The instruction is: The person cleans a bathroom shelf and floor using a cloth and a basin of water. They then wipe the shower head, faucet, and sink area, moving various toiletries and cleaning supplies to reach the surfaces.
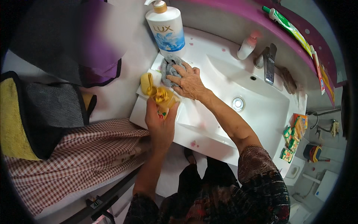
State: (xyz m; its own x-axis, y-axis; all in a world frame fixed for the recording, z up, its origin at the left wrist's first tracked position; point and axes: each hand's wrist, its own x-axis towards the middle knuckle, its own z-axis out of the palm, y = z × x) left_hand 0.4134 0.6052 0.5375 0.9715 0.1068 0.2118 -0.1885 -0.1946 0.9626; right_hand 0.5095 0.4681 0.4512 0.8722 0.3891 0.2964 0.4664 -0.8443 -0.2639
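Note:
My left hand (161,127) is closed around a small yellow bottle (169,100) with a coloured label, held over the left end of the white washbasin counter. Its yellow flip cap (147,83) appears to be swung up, though the top is slightly blurred. Just right of the bottle, my right hand (190,84) presses a crumpled grey cloth (170,67) against the counter, fingers curled over it. A large white pump bottle (166,31) with a blue floral design stands behind the cloth. Beside the yellow cap lies a white object (154,77), partly hidden.
The basin (261,108) has a metal drain (238,103) and a faucet (269,63). A small pink-topped pump bottle (246,48) stands near it. Toothpaste (291,30) lies on the purple shelf. Small packets (292,138) sit at the right edge. Towels (56,104) and checked fabric (85,149) hang left.

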